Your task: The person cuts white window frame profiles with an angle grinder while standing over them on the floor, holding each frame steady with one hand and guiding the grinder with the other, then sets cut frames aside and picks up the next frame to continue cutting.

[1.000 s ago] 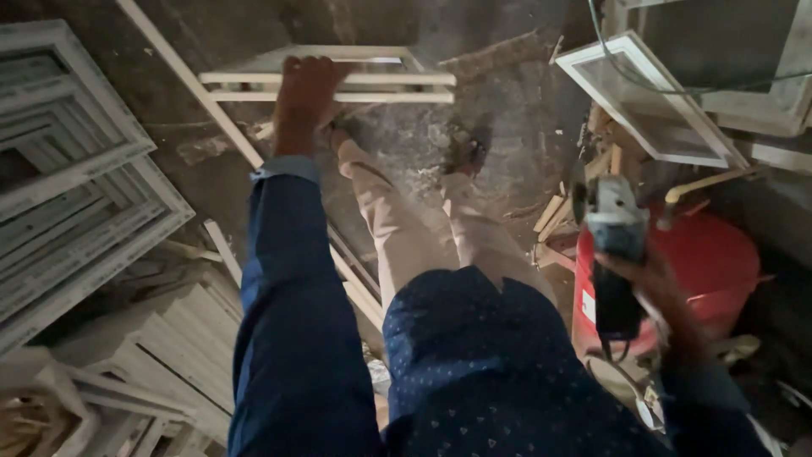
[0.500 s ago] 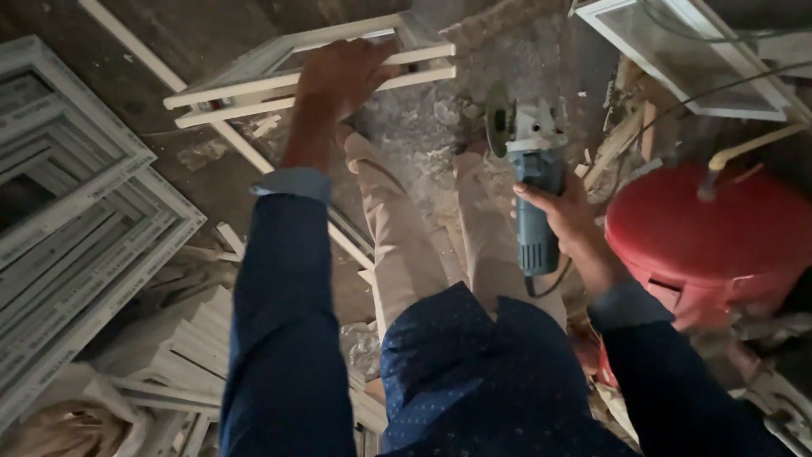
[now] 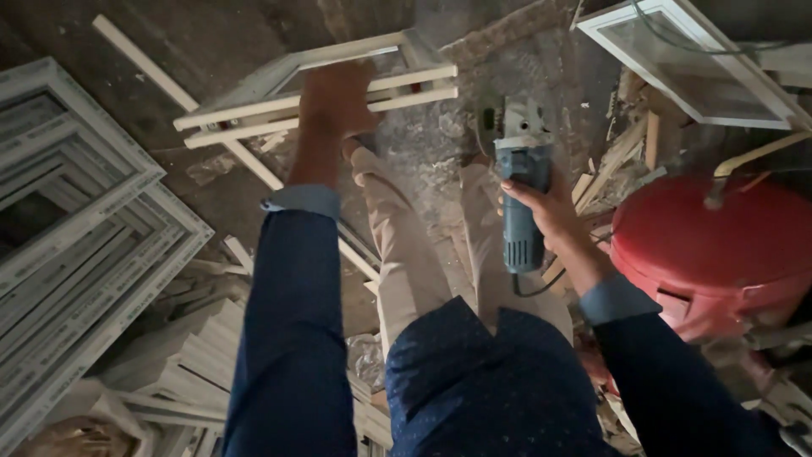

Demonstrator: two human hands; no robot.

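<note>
Left hand (image 3: 338,101) wrapped around the near rail of the white window frame (image 3: 321,97), gripping it same as before. Frame now tipped a bit more, near edge down on the floor (image 3: 211,34), far edge lifted. Right hand (image 3: 545,211) closed tight around the blue grinder (image 3: 520,195), held upright with its grey head pointing away. Grinder up and in close now, right next to the frame's end, no longer off by the red tank (image 3: 719,245) like 1 second back. Not touching the frame yet. Looks like cutting or grinding on the frame about to start. Further out, stacked white frames (image 3: 76,237) on the left, 1 more white frame (image 3: 694,59) top right, wood scraps (image 3: 617,161) beside the tank.
</note>
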